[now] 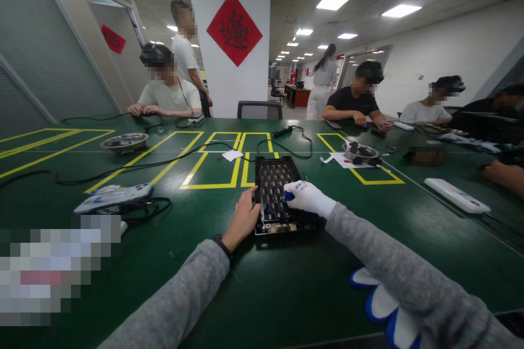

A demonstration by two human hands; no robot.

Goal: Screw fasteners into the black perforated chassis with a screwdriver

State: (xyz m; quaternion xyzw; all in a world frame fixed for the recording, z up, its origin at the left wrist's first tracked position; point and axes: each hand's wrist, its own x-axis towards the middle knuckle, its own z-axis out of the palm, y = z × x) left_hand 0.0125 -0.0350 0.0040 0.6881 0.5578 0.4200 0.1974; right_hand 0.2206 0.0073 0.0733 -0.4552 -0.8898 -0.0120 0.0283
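My right hand (309, 199) covers part of the black device (274, 188) beneath, and I can't tell what the blue bit (289, 196) at its grip belongs to; print (302, 187) on the back too small to read. Nearer me than that hand, a loose white-and-blue glove (380, 302) is partly hidden by my right sleeve (393, 262); left of my left hand (241, 217), a patch (53, 272) is pixelated past naming. Beyond the right hand, metal bowl (361, 150) contents unclear, co-worker in black (483, 108) cut off at the edge.
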